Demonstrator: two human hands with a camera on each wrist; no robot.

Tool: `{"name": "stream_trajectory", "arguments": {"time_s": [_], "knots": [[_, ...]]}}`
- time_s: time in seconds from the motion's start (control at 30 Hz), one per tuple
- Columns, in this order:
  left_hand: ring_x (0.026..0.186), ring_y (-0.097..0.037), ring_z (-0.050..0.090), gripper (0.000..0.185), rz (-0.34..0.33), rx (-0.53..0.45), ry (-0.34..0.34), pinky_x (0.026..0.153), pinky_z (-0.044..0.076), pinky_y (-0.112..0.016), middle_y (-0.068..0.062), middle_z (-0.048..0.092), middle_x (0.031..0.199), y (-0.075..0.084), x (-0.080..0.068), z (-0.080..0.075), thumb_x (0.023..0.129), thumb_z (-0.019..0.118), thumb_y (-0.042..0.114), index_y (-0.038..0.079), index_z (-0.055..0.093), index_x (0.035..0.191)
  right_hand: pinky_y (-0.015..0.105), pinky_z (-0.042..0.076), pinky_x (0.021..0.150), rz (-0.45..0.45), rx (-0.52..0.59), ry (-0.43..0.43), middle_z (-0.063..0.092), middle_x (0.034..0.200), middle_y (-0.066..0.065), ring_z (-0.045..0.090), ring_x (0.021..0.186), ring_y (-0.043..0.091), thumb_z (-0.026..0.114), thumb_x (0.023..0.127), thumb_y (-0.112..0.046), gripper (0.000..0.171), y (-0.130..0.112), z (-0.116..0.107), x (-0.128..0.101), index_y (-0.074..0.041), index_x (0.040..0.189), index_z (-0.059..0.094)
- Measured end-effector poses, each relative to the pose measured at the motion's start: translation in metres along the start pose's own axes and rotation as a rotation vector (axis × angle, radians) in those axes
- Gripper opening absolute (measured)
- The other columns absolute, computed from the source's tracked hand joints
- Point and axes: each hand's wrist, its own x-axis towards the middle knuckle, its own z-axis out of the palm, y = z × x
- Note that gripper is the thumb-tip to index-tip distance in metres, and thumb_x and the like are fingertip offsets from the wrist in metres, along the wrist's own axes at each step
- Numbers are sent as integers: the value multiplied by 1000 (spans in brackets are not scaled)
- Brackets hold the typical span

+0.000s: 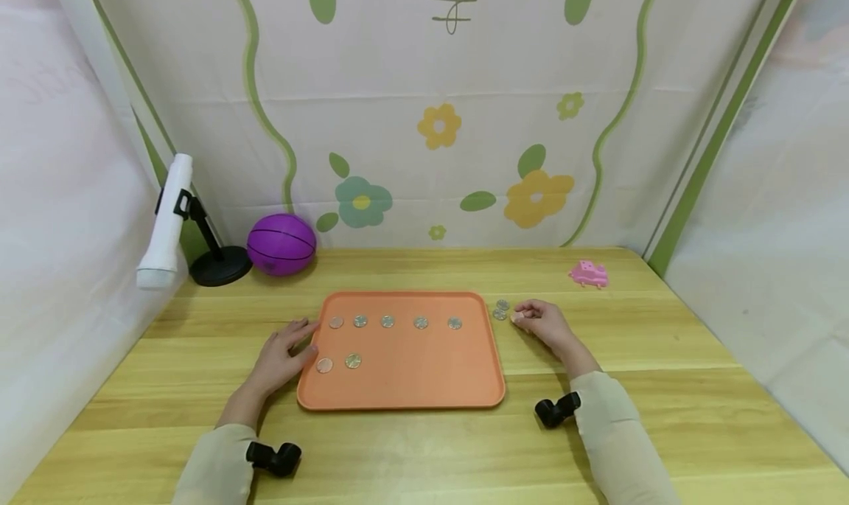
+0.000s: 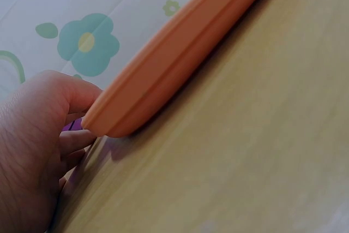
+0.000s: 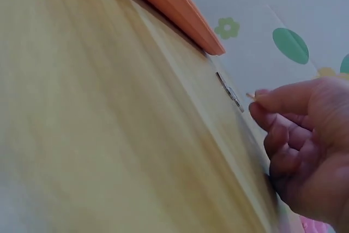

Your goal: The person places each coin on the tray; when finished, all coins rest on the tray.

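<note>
My right hand (image 1: pixel 545 324) pinches a coin (image 3: pixel 251 96) between thumb and fingertips, just above the table. Beside it, to the right of the tray, a few silvery coins (image 1: pixel 500 314) lie close together on the wood. The orange tray (image 1: pixel 424 387) lies flat in front of me. A row of several coins (image 1: pixel 388 321) runs across its upper half. Two more, a pinkish coin (image 1: pixel 324 366) and a yellowish coin (image 1: pixel 354 360), are at the lower left. My left hand (image 1: pixel 281 357) rests at the tray's left edge, its relaxed fingers touching the rim.
A purple ball (image 1: pixel 281 245) stands at the back left, near a white tube-shaped object (image 1: pixel 168 221) clamped on a black stand (image 1: pixel 220 266). A small pink toy (image 1: pixel 589 273) sits at the back right. A printed cloth (image 1: pixel 411 70) hangs behind the table (image 1: pixel 424 453).
</note>
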Motion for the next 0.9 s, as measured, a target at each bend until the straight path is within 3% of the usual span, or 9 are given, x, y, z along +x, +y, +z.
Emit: {"name": "stream_trajectory", "arguments": {"time_s": [0.2, 0.37, 0.53, 0.73, 0.9], "knots": [[119, -41, 24, 44, -3, 3, 2, 93, 9, -59, -27, 37, 126, 0, 0, 1, 82, 57, 16, 1, 49, 122, 27, 47, 66, 96, 186, -79, 60, 92, 7, 57, 82, 18, 65, 78, -18, 42, -19, 9, -3, 3, 113, 53], [120, -41, 23, 44, -7, 0, -5, 93, 8, -59, -27, 36, 126, 0, 0, 0, 82, 57, 17, 1, 48, 122, 29, 44, 65, 35, 199, -161, 60, 94, 7, 56, 80, 18, 63, 79, -19, 46, -41, 23, -4, 4, 117, 50], [120, -41, 23, 44, -5, 5, -8, 93, 8, -59, -27, 36, 126, 0, 1, 0, 82, 56, 17, 1, 48, 122, 33, 42, 63, -15, 225, -252, 58, 90, 7, 53, 80, 26, 61, 81, -16, 43, -64, 46, -5, 4, 117, 49], [119, -42, 24, 44, -1, 4, -5, 93, 9, -59, -28, 37, 126, -1, -1, 0, 82, 57, 17, 0, 49, 122, 33, 38, 56, -36, 239, -326, 57, 85, 8, 45, 64, 21, 60, 81, -9, 36, -90, 80, -7, 4, 113, 52], [119, -42, 24, 44, 2, 0, -1, 93, 9, -59, -28, 37, 125, -1, -2, 0, 81, 57, 16, 0, 49, 122, 32, 39, 57, -71, 230, -390, 57, 84, 8, 48, 74, 38, 59, 81, -6, 29, -103, 107, -8, 2, 109, 56]]}}
